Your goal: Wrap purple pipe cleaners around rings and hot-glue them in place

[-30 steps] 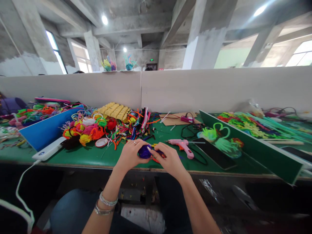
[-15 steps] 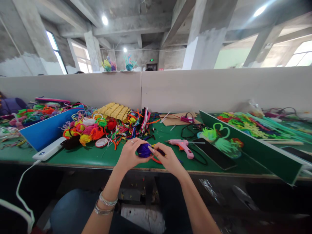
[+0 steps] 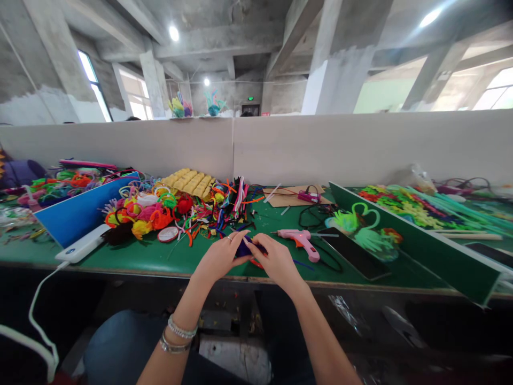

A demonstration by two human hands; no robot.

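Note:
Close to the table's front edge, both hands meet around a small dark purple rounded piece (image 3: pixel 242 249), mostly covered by fingers. My left hand (image 3: pixel 220 255) is closed on its left side, thumb below and fingers above. From the right, my right hand (image 3: pixel 276 260) pinches it with thumb and fingertips. Something red-orange (image 3: pixel 256 263) shows under the right fingers; its kind is hidden. A blue-purple strip (image 3: pixel 303 264) lies just right of the right hand. Beyond it rests a pink glue gun (image 3: pixel 301 241), its nozzle pointing left.
Left lie colourful pipe-cleaner pieces (image 3: pixel 150 214), a yellow egg-carton-like tray (image 3: pixel 188 183), a blue board (image 3: pixel 86 206) and a white power strip (image 3: pixel 82 246). Right are a black phone (image 3: pixel 352 254), green pipe-cleaner swans (image 3: pixel 366 235) and a green upright divider (image 3: pixel 417 246). A pale partition (image 3: pixel 320 147) stands behind.
The left hand has shifted slightly right and its fingers now cover more of the purple piece. Both hands have closed in together. More of the blue-purple strip shows beside the right hand.

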